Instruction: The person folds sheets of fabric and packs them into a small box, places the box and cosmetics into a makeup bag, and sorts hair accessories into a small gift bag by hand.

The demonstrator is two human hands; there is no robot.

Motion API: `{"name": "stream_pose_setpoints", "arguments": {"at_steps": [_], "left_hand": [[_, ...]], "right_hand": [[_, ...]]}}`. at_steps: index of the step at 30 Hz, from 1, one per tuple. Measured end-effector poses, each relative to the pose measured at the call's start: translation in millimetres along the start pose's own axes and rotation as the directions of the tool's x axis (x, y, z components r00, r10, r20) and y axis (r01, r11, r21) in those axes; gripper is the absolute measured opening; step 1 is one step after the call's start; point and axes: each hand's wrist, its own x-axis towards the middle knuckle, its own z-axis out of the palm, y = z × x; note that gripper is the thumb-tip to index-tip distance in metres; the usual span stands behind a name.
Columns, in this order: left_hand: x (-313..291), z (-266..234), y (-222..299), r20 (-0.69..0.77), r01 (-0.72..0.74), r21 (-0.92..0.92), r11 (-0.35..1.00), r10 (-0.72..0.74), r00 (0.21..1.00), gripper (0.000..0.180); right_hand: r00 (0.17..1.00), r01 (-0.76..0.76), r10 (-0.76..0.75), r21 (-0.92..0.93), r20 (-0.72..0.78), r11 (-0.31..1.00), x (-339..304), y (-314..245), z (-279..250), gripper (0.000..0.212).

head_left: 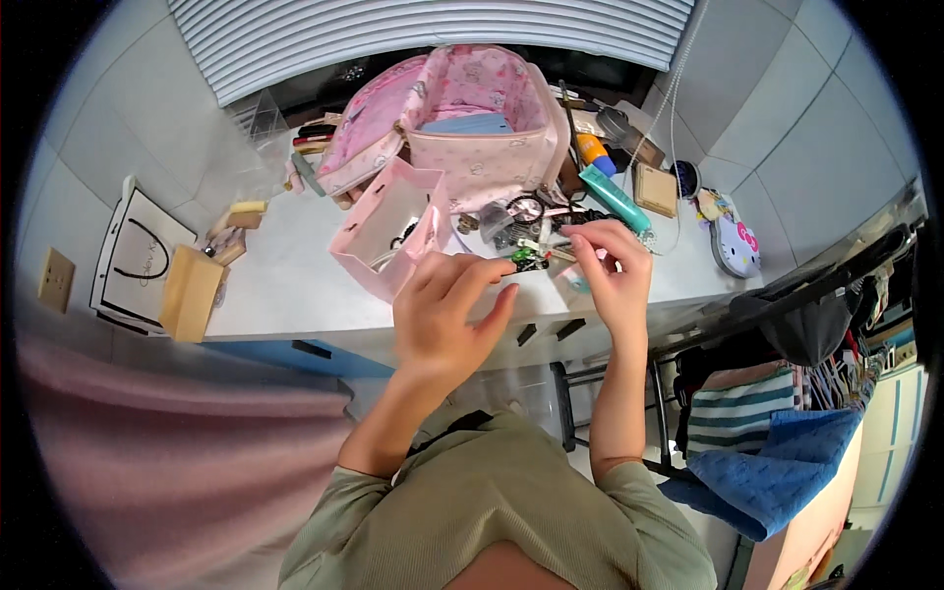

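My left hand (pixel 440 305) hovers over the front of the white counter, thumb and index finger apart. Its index fingertip is close to a small dark item with green parts (pixel 528 260); whether they touch is unclear. To the right, my right hand (pixel 619 275) has thumb and index finger brought together in a pinch. Whatever it holds is too small to make out. Around the fingertips lies a pile of small hair accessories, with a round black hair tie (pixel 526 208) behind. A pink paper bag (pixel 364 246) stands open beside my left hand, several small things inside.
An open pink cosmetic case (pixel 482 157) stands at the back of the counter (pixel 285 265). Right of the pile are a teal tube (pixel 612 197), an orange bottle (pixel 594 152), a beige compact (pixel 656 190) and a cat-shaped case (pixel 734 246). A white paper bag (pixel 138 251) stands left.
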Motion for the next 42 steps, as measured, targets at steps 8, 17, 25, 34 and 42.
{"name": "stream_pose_setpoints", "arguments": {"at_steps": [8,17,25,34,42], "left_hand": [[-13,55,-13,0.197,0.115,0.149,0.982,-0.144,0.970,0.023],[-15,75,-17,0.199,0.130,0.272,0.954,-0.188,0.962,0.018],[-20,75,-21,0.206,0.220,0.344,0.913,-0.301,0.931,0.019],[0,97,-10,0.146,0.148,0.268,0.952,-0.192,0.970,0.020],[18,127,-10,0.188,0.053,0.293,0.955,-0.112,0.976,0.025]], "right_hand": [[0.996,-0.093,0.092,-0.186,-0.016,0.978,-20,36,-35,0.013],[0.992,-0.101,0.122,-0.345,0.041,0.933,-26,66,-52,0.017],[0.973,-0.103,0.174,-0.388,0.152,0.916,-17,73,-56,0.019],[0.979,-0.001,0.080,-0.391,0.187,0.921,-10,84,-53,0.018],[0.973,-0.031,0.101,-0.318,0.207,0.948,-9,82,-60,0.016]]}}
